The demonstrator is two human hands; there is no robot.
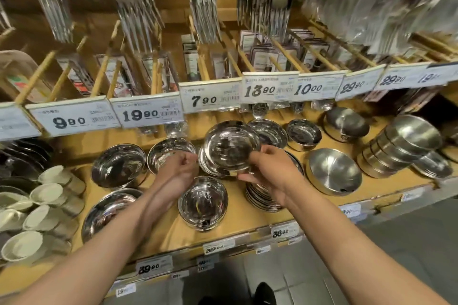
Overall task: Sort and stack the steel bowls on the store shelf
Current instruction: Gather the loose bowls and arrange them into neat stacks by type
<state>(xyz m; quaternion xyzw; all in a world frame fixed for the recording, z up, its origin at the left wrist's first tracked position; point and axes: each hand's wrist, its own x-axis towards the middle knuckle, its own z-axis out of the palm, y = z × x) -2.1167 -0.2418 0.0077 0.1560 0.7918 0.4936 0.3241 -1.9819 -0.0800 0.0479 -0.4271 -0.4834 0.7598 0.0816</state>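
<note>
We are seeing much of this shelf (250, 224) only in part: the forks (204, 11) hanging overhead are blurring into streaks, the clear packets (386, 5) at the upper right are a smear, and the small print on the price tags (210, 97) is too fine to read beyond the big numbers. The white dishes (45, 193) at the left are running off the edge. We are holding a shallow steel bowl (231, 145) up above the shelf with our right hand (269, 176), fingers curling under its near rim and the thumb lying along its lower edge; the bowl is tilting so that its open face is pointing toward us and slightly left, its rim standing nearly upright. Behind it, a few more dishes of the same kind (205, 164) are showing only as a sliver. Our left hand (179, 168) is hanging just left of the bowl with fingers loosely curled; we cannot tell whether it is touching the rim or pinching anything. Below our right wrist a stack of flat plates (260, 199) is half hidden. A deeper bowl (203, 202) is sitting upright between our forearms, and a matt bowl (333, 174) is leaning at the right.
</note>
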